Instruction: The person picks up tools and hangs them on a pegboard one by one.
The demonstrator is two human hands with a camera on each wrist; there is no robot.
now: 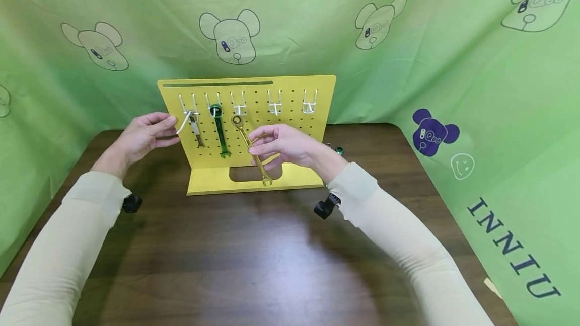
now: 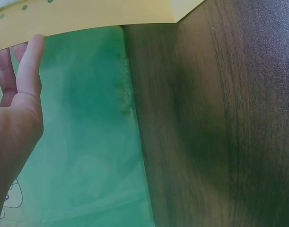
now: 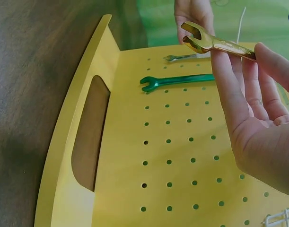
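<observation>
My right hand (image 1: 287, 146) holds a gold wrench (image 1: 252, 151) between thumb and fingers, its ring end up near the third hook (image 1: 239, 108) of the yellow pegboard (image 1: 299, 137). In the right wrist view the gold wrench (image 3: 224, 46) lies across the fingers of the right hand (image 3: 258, 109), open end outward. My left hand (image 1: 147, 137) touches the board's left edge; in the left wrist view the left hand (image 2: 19, 104) has its fingertips at that edge. A green wrench (image 1: 220, 132) hangs from the second hook and a small silver wrench (image 1: 195, 129) from the first.
Two more wire hooks, one (image 1: 274, 108) and another (image 1: 309, 107), are on the board's right half. Behind the right forearm, a green ring end (image 1: 339, 150) shows on the brown table (image 1: 226, 255). Green printed cloth (image 1: 299, 29) surrounds the table.
</observation>
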